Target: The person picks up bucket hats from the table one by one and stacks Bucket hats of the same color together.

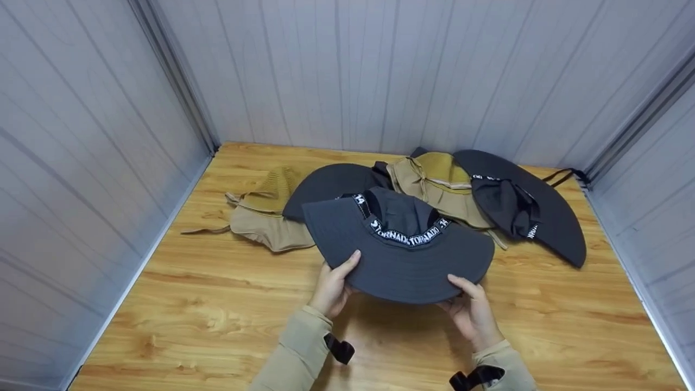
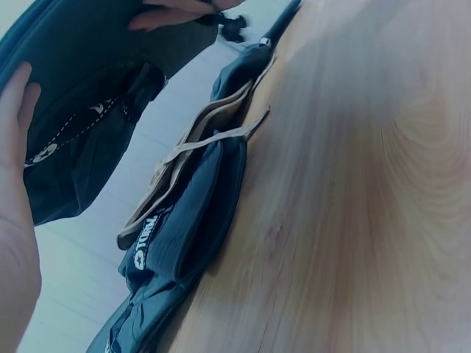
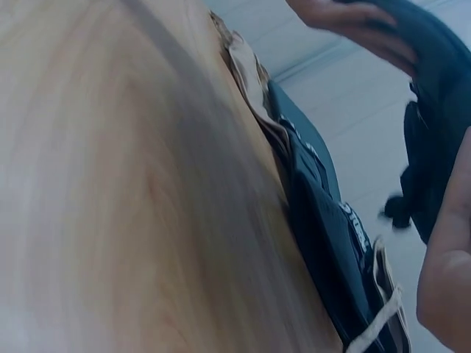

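Note:
Both hands hold a dark grey sun hat (image 1: 402, 277) by the near edge of its wide brim, above the table. Its inner band, with white "TORNADO" lettering, faces up. My left hand (image 1: 332, 287) pinches the brim's left part, thumb on top and fingers underneath. On the right, my right hand (image 1: 471, 310) grips the brim the same way. In the left wrist view the hat (image 2: 81, 73) hangs well off the table, with the left hand (image 2: 16, 206) at its edge. The right wrist view shows the right hand (image 3: 450, 257) beside the hat and a dark cord stopper dangling.
Behind lie more hats: a dark one (image 1: 326, 182), another dark one (image 1: 554, 217) at the right, a khaki one (image 1: 271, 228) with mesh at the left, and a khaki one (image 1: 434, 195) in the middle. Grey panel walls (image 1: 347, 70) enclose the wooden table (image 1: 217, 326) on three sides.

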{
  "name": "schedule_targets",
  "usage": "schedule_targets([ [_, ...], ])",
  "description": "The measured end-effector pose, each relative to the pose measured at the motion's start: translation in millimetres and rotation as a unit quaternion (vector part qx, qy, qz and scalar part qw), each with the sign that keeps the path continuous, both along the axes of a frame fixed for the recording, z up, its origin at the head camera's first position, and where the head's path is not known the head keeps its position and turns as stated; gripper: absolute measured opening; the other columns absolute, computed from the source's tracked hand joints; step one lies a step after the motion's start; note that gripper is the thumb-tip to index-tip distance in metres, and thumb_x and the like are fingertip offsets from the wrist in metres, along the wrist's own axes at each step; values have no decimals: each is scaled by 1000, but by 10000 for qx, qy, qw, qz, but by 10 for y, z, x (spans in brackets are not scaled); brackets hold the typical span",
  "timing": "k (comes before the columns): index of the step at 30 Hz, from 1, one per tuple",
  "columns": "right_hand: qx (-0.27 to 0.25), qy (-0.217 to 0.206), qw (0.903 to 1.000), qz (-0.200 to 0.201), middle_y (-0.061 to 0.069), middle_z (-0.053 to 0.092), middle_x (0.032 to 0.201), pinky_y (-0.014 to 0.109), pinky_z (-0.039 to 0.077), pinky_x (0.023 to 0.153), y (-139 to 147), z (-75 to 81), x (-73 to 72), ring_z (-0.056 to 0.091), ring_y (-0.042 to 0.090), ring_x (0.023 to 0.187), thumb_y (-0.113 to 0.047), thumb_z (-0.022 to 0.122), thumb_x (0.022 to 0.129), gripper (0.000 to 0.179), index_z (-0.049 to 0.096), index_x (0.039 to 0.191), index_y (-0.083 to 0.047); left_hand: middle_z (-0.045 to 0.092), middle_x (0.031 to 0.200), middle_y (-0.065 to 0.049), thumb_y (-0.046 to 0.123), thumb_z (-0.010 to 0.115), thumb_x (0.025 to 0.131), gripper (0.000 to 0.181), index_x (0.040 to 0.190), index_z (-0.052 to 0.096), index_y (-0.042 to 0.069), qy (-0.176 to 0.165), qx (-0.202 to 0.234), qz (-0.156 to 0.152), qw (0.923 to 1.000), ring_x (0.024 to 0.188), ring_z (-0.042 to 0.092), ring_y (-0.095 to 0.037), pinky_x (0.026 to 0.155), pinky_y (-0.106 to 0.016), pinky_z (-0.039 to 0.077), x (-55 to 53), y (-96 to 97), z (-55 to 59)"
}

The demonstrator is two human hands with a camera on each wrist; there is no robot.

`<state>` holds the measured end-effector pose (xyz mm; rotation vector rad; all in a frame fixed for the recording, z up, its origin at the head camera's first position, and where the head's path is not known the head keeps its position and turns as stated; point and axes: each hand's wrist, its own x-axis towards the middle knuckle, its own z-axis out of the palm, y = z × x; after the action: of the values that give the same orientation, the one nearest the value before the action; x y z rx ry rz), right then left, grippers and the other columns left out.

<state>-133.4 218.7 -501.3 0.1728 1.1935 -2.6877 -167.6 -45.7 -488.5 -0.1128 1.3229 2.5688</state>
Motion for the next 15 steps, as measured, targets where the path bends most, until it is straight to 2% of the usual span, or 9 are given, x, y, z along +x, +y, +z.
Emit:
schedule_targets([
  [4, 476, -402, 9980, -107, -3, 73, 93, 30, 56, 72, 90, 32, -58, 69, 14, 82, -21, 38, 107, 28, 66, 102, -19, 70, 95, -1, 14, 56, 100, 25, 121, 50, 3, 40, 92, 25, 9999, 85, 71, -16, 75, -37, 61, 8, -48, -14],
  [7, 682, -486, 9963, -179, -5, 73, 94, 28, 54, 77, 148, 56, -101, 68, 11, 85, -28, 38, 107, 31, 67, 101, -21, 70, 95, -1, 13, 55, 100, 22, 120, 51, 3, 23, 175, 5, 9998, 85, 71, -16, 75, -36, 61, 17, -86, -6],
  [10, 584, -435, 9968, -319, -6, 74, 94, 22, 54, 82, 212, 85, -119, 68, 8, 88, -24, 42, 107, 31, 71, 98, -19, 70, 96, -1, 13, 55, 101, 23, 120, 50, 3, -41, 221, -67, 9997, 86, 72, -16, 77, -36, 61, 23, -131, 7],
  [13, 501, -314, 9971, -471, -4, 75, 91, 19, 55, 79, 249, 113, -126, 69, 8, 85, -15, 45, 105, 32, 75, 92, -14, 71, 97, -2, 13, 56, 100, 24, 121, 50, 2, -74, 234, -101, 9996, 87, 72, -16, 78, -36, 61, 25, -201, 7],
  [15, 483, -256, 9968, -577, -1, 75, 91, 20, 57, 78, 256, 124, -131, 70, 9, 85, -9, 47, 103, 30, 75, 93, -13, 71, 99, -1, 12, 56, 100, 25, 122, 50, 2, -49, 230, -101, 9997, 89, 71, -16, 80, -35, 60, 33, -261, 4],
])
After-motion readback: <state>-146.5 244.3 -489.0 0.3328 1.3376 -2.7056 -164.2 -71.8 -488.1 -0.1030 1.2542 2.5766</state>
